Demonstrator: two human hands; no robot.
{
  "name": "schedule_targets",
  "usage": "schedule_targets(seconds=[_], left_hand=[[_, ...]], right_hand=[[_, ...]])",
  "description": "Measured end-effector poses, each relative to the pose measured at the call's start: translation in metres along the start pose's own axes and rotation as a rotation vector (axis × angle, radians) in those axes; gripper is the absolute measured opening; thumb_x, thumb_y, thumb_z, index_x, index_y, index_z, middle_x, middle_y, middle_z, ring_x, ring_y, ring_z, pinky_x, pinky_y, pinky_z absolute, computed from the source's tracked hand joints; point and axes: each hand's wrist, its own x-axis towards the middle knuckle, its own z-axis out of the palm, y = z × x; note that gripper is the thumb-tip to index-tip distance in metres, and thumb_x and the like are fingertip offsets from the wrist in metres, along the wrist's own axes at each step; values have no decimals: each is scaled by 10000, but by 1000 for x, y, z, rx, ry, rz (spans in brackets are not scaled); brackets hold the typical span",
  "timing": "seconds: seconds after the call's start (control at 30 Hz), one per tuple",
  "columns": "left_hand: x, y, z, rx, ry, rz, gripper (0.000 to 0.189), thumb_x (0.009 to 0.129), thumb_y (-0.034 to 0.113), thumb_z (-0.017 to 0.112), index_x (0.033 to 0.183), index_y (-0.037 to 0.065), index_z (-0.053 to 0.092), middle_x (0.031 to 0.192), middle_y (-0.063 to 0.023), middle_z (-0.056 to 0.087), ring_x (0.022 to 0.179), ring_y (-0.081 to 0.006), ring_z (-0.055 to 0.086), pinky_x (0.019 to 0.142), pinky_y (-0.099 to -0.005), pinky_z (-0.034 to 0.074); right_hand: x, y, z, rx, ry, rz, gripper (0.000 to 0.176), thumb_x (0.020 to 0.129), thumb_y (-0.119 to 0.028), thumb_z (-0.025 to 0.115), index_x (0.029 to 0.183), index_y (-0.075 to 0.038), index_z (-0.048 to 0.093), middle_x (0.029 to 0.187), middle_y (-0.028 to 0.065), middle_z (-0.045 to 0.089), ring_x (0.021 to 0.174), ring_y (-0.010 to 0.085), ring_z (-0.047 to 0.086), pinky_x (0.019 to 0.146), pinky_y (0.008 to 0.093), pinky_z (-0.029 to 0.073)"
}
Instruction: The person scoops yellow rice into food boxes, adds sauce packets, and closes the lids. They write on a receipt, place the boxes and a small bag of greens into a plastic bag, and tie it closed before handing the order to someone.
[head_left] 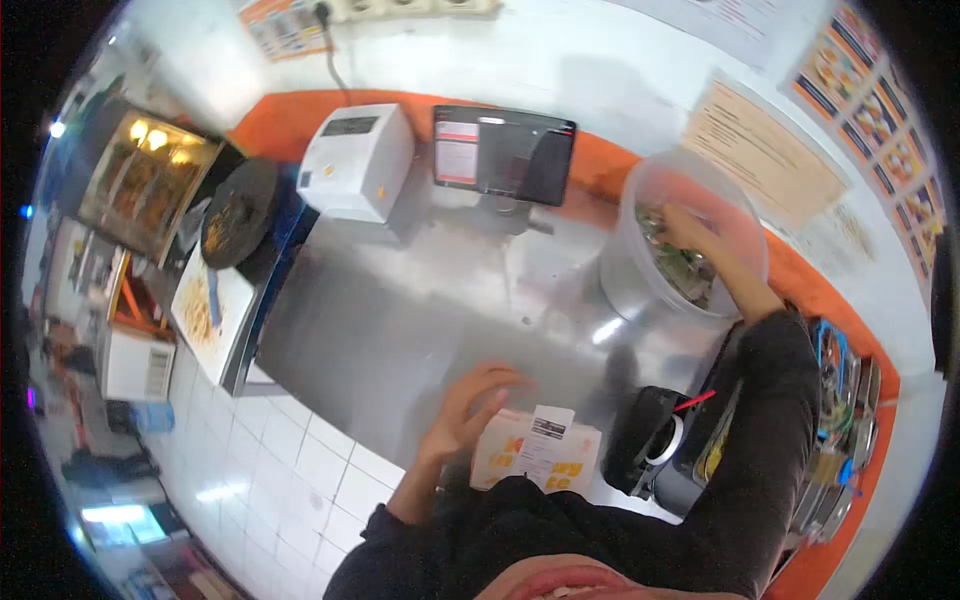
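My right hand [690, 232] reaches down inside a tall translucent tub [625, 265] at the back right; its fingertips are hidden among the green and pale packets or leaves [683, 270] in there. My left hand [468, 405] hovers over the counter's front edge, fingers apart and holding nothing, just left of a white box with orange and yellow lettering [575, 452]. A printed paper slip [543, 445] lies on that box.
On the steel counter [400, 320] stand a white printer [357, 165] and a tablet screen [503, 155]. A black holder [635, 445] with a red stick is at front right. Farther left are a white cutting board [225, 320] with a knife and a dark round pan [240, 215].
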Motion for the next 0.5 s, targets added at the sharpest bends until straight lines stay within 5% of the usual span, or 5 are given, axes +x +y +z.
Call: schedule_targets(seconds=[0.1,0.23,0.37,0.5], left_hand=[[18,-17,-27,257,129,38,245,886,126,549,1104,52,635,1140,-127,621,1084,-324,556,959,-396,412],[96,-156,-73,560,458,183,364,906,218,536,1222,39,530,1267,-202,506,1214,-357,462,1029,-444,341],[165,-211,-114,788,735,197,604,872,236,571,1412,73,354,1423,-248,310,1311,-429,306,1071,-515,255],[184,-246,-126,836,677,216,713,861,239,588,1476,114,250,1479,-262,203,1364,-445,210,1093,-549,212]], right_hand=[[-24,-8,-25,113,69,8,560,702,-150,778,1210,-35,573,1110,179,641,999,342,615,868,434,460],[-66,-88,-71,25,121,284,454,702,-140,785,1089,5,597,1063,203,642,1016,345,599,890,435,453],[-57,-106,-75,-172,-110,282,448,728,-221,760,1094,-5,614,1058,198,648,988,348,607,888,436,455],[-33,-92,-60,-109,-164,319,417,786,-230,693,1145,-35,608,1067,175,654,994,338,606,904,438,447]])
